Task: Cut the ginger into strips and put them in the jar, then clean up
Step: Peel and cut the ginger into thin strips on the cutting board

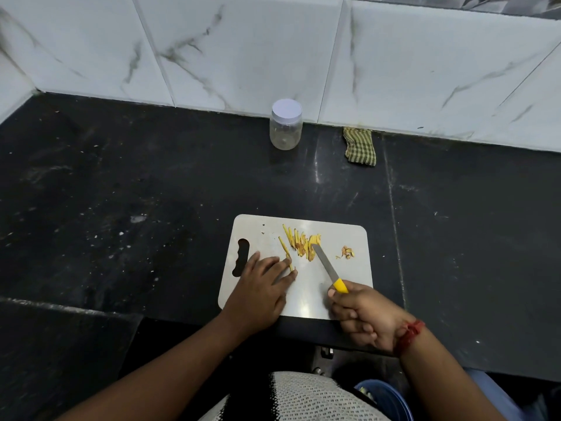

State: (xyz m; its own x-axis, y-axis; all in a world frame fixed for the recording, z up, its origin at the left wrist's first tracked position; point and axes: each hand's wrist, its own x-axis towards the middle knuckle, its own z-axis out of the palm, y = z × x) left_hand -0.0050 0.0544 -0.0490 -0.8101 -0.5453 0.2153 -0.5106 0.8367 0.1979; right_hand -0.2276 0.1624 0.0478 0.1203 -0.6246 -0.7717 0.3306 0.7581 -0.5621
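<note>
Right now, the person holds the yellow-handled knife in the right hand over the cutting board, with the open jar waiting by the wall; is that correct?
Not quite: the jar is not open; its white lid is on, as the head view shows. The rest holds: the right hand grips the yellow-handled knife over the cutting board, and the jar stands by the wall.

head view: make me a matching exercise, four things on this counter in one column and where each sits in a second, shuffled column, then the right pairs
Things:
1. jar
2. checked cloth
3. knife
4. ginger strips

Places:
A. held in the right hand
B. on the cutting board
C. by the wall, lid on, left of the cloth
D. crumpled by the wall, right of the jar

Pairs: 1-C, 2-D, 3-A, 4-B
</note>
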